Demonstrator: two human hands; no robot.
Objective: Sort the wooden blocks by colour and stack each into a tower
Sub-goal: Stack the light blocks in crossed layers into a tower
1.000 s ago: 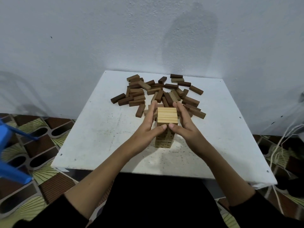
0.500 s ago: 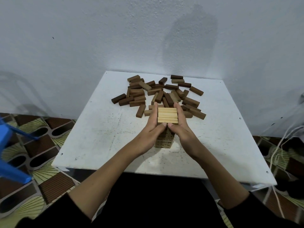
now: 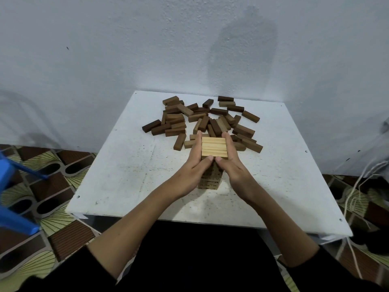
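Hands frame the top of the pale tower (image 3: 214, 149): the left hand (image 3: 194, 168) lies flat against its left face and the right hand (image 3: 232, 166) against its right face, fingers straight and pressing inward, thumbs meeting at the near edge of the top layer, neither hand curled round a block. This looks like squaring up the layers, not placing a new piece. The pale tower stands on the white bench (image 3: 126, 175), near its middle, and its lower layers show between the wrists. Beyond the tower, toward the wall (image 3: 147, 49), a loose heap of brown blocks (image 3: 206, 123) lies scattered flat, darker and mid-brown pieces mixed together, a few touching the fingertips' far side. By my reading the light colour is sorted and stacked, or nearly so; the brown shades are not yet separated, and no second tower has been started, so most of the work remains. To the left of the bench a blue stool (image 3: 12, 186) stands on the patterned floor (image 3: 52, 207).
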